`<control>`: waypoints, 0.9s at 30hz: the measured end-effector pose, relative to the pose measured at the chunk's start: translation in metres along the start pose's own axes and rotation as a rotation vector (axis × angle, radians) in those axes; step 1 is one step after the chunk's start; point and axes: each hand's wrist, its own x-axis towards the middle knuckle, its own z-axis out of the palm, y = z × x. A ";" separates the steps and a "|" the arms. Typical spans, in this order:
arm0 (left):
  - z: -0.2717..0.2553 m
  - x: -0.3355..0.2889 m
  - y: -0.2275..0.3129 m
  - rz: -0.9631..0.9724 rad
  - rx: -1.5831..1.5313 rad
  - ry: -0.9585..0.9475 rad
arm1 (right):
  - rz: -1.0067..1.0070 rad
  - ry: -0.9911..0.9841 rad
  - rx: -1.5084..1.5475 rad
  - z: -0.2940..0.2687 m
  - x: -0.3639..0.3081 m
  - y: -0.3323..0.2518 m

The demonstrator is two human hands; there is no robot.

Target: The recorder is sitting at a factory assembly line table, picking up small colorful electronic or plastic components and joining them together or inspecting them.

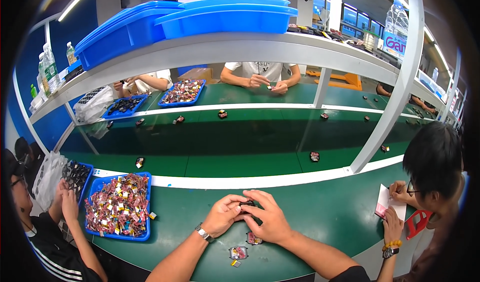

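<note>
Working a small dark casing (247, 203) between both hands, just above the bench (325, 217). Left hand (223, 216) curled closed on its left side; right hand (270, 219) half-curled over it, fingertips on it. Fingers cover most of it, can't read its inside. Step looks like fine two-handed handling; next move calls for steady left bracing and light right fingertip pressure, I'd judge.

Nearer the body: two rounded-square units (238, 252), dark rims, pinkish-red insides, plastic-looking, lying flat. Small yellow-and-silver block (236, 263) just beside the nearer one. Bench top is smooth, green, slightly glossy.

Left: blue tray (148, 207), rigid, heaped with tangled red, white and yellow parts (117, 204). Beyond it, another tray (90, 174) of black pieces, crinkled translucent bag (48, 177) alongside. Right: co-worker's hands on a pink-and-white paper (383, 202).
</note>
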 end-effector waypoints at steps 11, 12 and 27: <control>0.004 0.001 -0.001 -0.013 -0.050 -0.037 | -0.015 0.068 -0.013 0.002 -0.004 0.007; 0.002 0.001 -0.002 -0.016 -0.059 -0.038 | -0.013 0.068 0.003 0.002 -0.004 0.007; 0.012 0.003 -0.002 -0.003 -0.039 0.091 | 0.103 0.021 0.048 0.004 -0.002 0.006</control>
